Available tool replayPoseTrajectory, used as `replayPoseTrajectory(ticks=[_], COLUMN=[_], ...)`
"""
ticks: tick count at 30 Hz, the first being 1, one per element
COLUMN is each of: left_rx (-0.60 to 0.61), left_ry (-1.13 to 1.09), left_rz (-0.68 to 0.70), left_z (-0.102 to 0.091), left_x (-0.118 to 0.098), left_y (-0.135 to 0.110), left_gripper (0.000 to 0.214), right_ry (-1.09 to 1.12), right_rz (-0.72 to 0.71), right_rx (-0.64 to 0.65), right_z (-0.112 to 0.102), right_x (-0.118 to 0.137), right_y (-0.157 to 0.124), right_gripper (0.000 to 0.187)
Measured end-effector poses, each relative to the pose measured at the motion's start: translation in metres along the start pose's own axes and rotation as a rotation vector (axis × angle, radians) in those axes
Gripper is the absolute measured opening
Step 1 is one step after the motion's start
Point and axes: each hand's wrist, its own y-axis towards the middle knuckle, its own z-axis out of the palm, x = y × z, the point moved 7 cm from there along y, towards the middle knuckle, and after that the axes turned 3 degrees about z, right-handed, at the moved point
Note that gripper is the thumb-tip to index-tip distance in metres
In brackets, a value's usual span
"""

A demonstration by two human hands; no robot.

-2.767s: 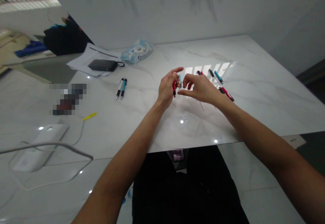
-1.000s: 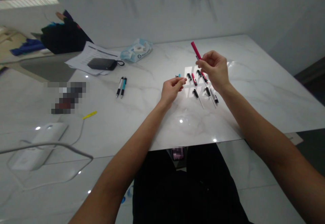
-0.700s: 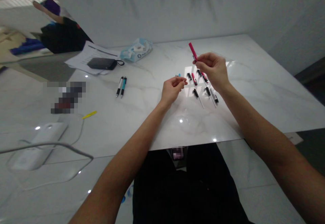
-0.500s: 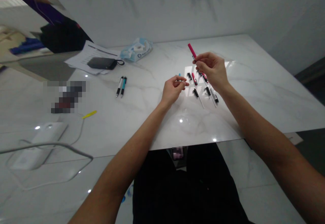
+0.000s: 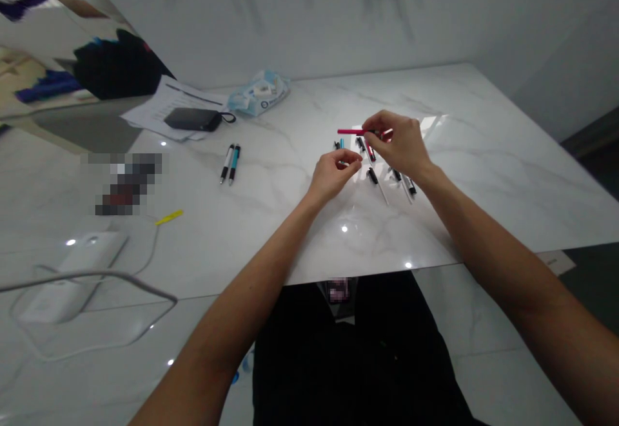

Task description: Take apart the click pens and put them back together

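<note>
Red pen (image 5: pixel 352 131) now horizontal, right hand (image 5: pixel 394 144) pinching

White marble table (image 5: pixel 507 155), pale grey wall (image 5: pixel 290 13), glossy marble floor (image 5: pixel 503 361) below.

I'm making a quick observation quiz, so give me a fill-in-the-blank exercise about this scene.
1. The right hand pinches a pen with a ____ barrel.
2. On the marble table, the teal pen lies to the ____ of the white-and-black pen, as seen from the head camera.
3. The black pouch rests on sheets of ____.

Answers: red; right; paper
</note>
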Motion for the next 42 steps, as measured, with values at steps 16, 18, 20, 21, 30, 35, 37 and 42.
replayPoseTrajectory(ticks=[16, 18, 20, 21, 30, 35, 37, 42], left_rx=[0.105, 0.102, 0.107, 0.114, 0.211, 0.229, 0.242, 0.292], left_ry=[0.366, 0.406, 0.430, 0.439, 0.487, 0.501, 0.502, 0.498], left_rz=[0.007, 0.004, 0.002, 0.000, 0.010, 0.012, 0.023, 0.024], left_z=[0.002, 0.001, 0.001, 0.002, 0.010, 0.012, 0.013, 0.017], left_x=[-0.014, -0.015, -0.016, -0.016, -0.016, -0.011, -0.011, -0.011], left_y=[-0.007, -0.007, -0.007, -0.008, -0.013, -0.013, -0.013, -0.016], left_gripper=[0.005, 0.006, 0.007, 0.007, 0.006, 0.007, 0.007, 0.008], right_ry=[0.115, 0.080, 0.058, 0.059, 0.666, 0.888, 0.760, 0.348], right_rz=[-0.278, -0.294, -0.277, -0.258, 0.004, 0.211, 0.199, 0.078], right_rx=[-0.284, -0.291, -0.306, -0.318, -0.871, -0.784, -0.735, -0.574], right_z=[-0.025, -0.036, -0.047, -0.053, -0.069, -0.035, -0.034, -0.034], right_x=[0.004, 0.007, 0.004, -0.001, -0.056, -0.065, -0.062, -0.050], right_y=[-0.007, -0.018, -0.031, -0.038, -0.138, -0.160, -0.158, -0.142], right_gripper=[0.014, 0.015, 0.017, 0.017, 0.022, 0.025, 0.023, 0.020])
